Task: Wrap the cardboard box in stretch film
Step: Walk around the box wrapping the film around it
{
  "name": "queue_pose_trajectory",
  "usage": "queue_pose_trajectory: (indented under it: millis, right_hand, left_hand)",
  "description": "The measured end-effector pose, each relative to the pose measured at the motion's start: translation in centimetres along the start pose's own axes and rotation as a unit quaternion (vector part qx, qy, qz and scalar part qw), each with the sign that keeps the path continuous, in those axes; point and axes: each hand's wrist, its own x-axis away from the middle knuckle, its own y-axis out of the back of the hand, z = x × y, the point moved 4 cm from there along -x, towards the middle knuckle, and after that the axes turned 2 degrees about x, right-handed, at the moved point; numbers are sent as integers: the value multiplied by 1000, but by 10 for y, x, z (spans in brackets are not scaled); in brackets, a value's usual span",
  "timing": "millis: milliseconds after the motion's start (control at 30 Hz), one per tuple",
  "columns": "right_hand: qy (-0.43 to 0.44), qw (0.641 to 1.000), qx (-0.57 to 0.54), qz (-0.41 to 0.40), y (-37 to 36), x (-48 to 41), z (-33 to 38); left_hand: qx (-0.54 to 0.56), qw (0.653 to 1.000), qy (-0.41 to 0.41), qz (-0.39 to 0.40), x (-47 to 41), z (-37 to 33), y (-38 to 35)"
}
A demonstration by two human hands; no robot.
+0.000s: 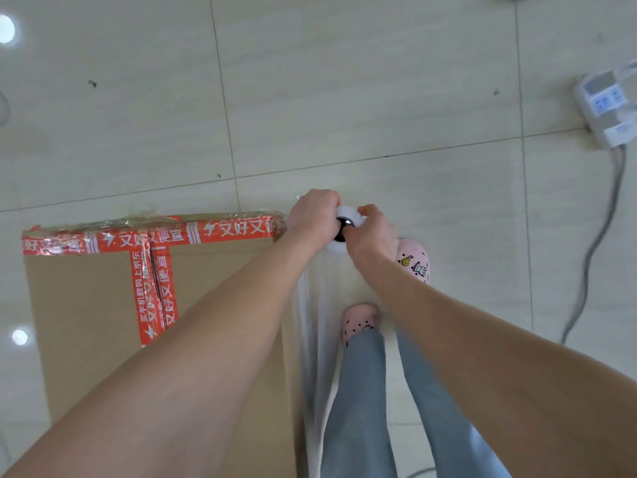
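Note:
A large cardboard box [89, 305] sealed with red printed tape stands on the tiled floor at the lower left. Just past its far right corner I hold an upright roll of stretch film [346, 215], seen from its top end with a dark core. My left hand [312, 215] grips the roll from the left and my right hand [374, 232] grips it from the right. A sheet of clear film [315, 322] runs from the roll back along the box's right side, between the box and my legs.
My feet in pink slippers [415, 262] stand on the pale floor tiles right of the box. A white power strip [606, 108] with a grey cable [599, 236] lies at the far right. Open floor stretches beyond the box.

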Motion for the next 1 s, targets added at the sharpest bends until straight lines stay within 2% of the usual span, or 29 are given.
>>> queue_pose_trajectory:
  millis: [200, 267, 367, 433, 567, 700, 767, 833, 933, 1000]
  right_hand:
    - [50, 998, 15, 22, -11, -9, 21]
    - [17, 999, -15, 36, -14, -9, 16]
    - [-89, 988, -94, 82, -20, -8, 12]
    - [-107, 982, -111, 104, -23, -11, 14]
    - [-53, 992, -60, 96, -17, -18, 22]
    - [28, 995, -12, 100, -16, -26, 45]
    - [68, 995, -16, 77, -14, -27, 54]
    - [56, 996, -45, 47, -12, -29, 54]
    - [-33, 995, -75, 61, -12, -32, 49]
    - [-33, 995, -57, 79, -11, -34, 50]
  left_hand:
    - [11, 999, 43, -10, -6, 23, 8]
    - [-13, 999, 35, 7, -7, 22, 8]
    - [-59, 998, -3, 18, -11, 14, 6]
    - [-86, 996, -31, 23, -15, 10, 6]
    - [-144, 988, -40, 31, -23, 9, 16]
    - [-155, 987, 28, 34, -28, 19, 32]
    - [-150, 986, 68, 37, -30, 26, 40]
    - [-130, 986, 92, 38, -32, 28, 45]
    - [-109, 992, 52, 26, -35, 20, 44]
    - [-99, 995, -6, 23, -36, 10, 41]
